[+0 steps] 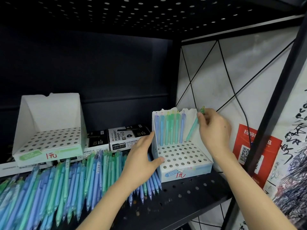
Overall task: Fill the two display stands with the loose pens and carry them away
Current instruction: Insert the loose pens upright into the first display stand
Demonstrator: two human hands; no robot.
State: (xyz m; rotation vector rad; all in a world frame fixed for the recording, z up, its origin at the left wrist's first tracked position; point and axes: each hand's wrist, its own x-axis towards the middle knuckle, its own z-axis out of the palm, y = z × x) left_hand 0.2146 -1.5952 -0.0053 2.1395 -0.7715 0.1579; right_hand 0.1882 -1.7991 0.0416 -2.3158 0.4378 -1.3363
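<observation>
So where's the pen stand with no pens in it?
In the head view, the empty display stand sits at the left of the shelf, left of the permanent marker boxes and just behind the loose pens.

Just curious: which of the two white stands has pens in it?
The right-hand stand: pens stand in its back row. The left-hand stand holds none.
</observation>
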